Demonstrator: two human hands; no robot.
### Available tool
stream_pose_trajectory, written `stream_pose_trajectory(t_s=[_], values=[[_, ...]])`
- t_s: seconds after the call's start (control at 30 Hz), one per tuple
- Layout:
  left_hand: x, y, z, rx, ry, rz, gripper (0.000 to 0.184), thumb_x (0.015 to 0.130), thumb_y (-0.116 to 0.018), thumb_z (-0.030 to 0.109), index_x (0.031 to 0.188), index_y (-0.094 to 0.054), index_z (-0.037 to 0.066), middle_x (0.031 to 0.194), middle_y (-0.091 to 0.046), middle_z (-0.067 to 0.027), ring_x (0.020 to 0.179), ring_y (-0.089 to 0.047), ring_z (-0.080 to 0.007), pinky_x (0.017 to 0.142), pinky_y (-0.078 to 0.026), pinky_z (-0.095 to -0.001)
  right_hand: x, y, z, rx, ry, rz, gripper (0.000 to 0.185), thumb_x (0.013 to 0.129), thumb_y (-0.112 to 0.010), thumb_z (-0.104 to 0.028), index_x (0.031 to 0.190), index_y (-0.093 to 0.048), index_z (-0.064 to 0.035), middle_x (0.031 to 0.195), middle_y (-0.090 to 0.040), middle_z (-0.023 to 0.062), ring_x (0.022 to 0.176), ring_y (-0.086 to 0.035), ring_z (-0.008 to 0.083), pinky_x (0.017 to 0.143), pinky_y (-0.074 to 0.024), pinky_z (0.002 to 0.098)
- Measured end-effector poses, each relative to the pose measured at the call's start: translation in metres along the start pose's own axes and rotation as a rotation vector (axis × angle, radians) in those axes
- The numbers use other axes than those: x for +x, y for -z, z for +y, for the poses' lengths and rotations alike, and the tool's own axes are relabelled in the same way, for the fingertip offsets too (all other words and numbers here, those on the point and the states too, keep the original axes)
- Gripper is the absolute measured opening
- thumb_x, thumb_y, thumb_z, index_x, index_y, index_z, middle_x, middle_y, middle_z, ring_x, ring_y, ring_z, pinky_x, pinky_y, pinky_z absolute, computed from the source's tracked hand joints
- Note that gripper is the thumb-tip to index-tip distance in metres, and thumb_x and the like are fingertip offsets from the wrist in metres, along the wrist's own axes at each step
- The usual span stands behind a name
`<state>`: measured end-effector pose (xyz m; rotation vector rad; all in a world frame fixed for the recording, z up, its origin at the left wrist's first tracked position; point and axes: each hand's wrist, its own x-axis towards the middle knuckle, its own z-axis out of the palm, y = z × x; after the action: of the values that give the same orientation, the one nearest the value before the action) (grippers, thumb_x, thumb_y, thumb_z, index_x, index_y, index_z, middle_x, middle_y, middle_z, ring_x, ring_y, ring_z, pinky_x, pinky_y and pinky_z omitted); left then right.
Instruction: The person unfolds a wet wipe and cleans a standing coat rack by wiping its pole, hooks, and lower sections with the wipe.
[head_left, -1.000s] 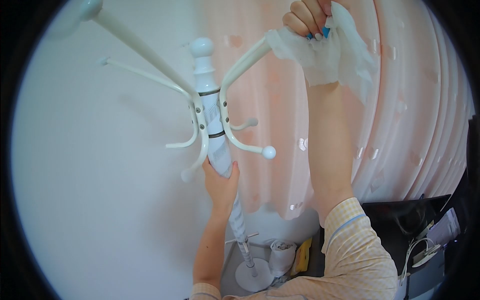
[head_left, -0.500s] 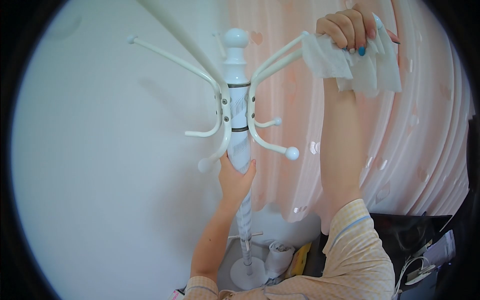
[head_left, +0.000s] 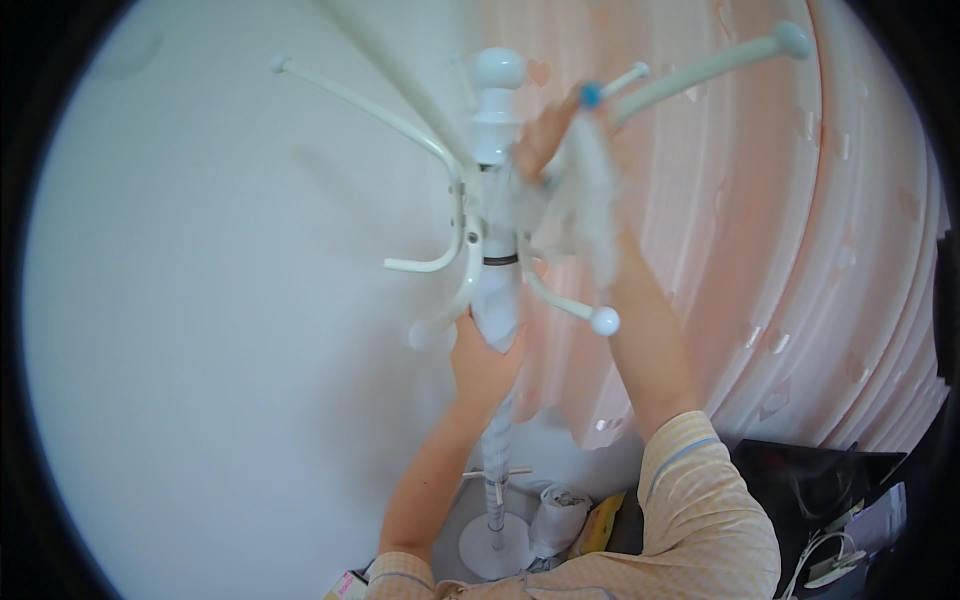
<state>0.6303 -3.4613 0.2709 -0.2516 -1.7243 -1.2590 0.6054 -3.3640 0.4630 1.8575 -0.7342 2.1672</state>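
A white coat rack (head_left: 496, 290) with curved hooks and a round knob on top stands upright before me. My left hand (head_left: 484, 362) is wrapped round its post, just below the lower hooks. Higher up, my right hand (head_left: 560, 130) holds a thin white wipe (head_left: 592, 200) against the inner part of a right-hand upper hook (head_left: 710, 72), close to the post. Motion smears that hand and the wipe. The cloth hangs down and hides part of the hook's bracket.
A pink curtain (head_left: 740, 220) hangs behind on the right, a pale wall (head_left: 220, 330) on the left. By the rack's round base (head_left: 497, 546) are a white roll (head_left: 560, 518) and a yellow packet (head_left: 598, 525). A dark screen (head_left: 810, 475) and white cables (head_left: 830, 560) lie at lower right.
My right hand has slid with the wipe from the hook's outer tip inward and down to near the post, baring the tip. My left hand keeps its grip; the view has shifted slightly.
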Motion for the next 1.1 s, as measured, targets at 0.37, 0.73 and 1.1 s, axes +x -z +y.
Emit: stream_pose_trajectory(t_s=[0.37,0.73,1.1], values=[[-0.003,-0.002,0.003,0.004,0.129,-0.001,0.062,0.067,-0.067,0.014,0.117,-0.035,-0.003,0.103,-0.052,-0.0172,0.094,-0.054,-0.0258,0.08,-0.042,-0.0344,-0.007,-0.011,0.037,-0.432,0.278,0.376,0.029,0.086,-0.053,-0.024,0.065,-0.04,-0.008,0.061,-0.041,-0.0043,0.055,-0.033,0.0032,0.049,-0.028,0.0193],[0.01,0.002,-0.01,-0.005,0.094,-0.013,0.067,0.067,-0.067,0.015,0.121,-0.032,-0.003,0.11,-0.049,-0.0211,0.101,-0.051,-0.0313,0.083,-0.041,-0.036,0.068,-0.008,-0.066,-0.69,0.741,0.478,0.032,0.087,-0.048,-0.028,0.064,-0.039,-0.0076,0.052,-0.034,-0.0019,0.047,-0.03,0.007,0.044,-0.0263,0.0239],[0.011,0.0,-0.017,0.007,0.034,-0.012,0.07,0.066,-0.067,0.014,0.123,-0.03,-0.001,0.106,-0.053,-0.0196,0.095,-0.055,-0.0314,0.08,-0.043,-0.0352,0.043,0.007,-0.056,0.175,0.218,-0.081,0.031,0.087,-0.047,-0.029,0.065,-0.039,-0.0078,0.051,-0.036,-0.0001,0.045,-0.032,0.0097,0.043,-0.0276,0.0235]])
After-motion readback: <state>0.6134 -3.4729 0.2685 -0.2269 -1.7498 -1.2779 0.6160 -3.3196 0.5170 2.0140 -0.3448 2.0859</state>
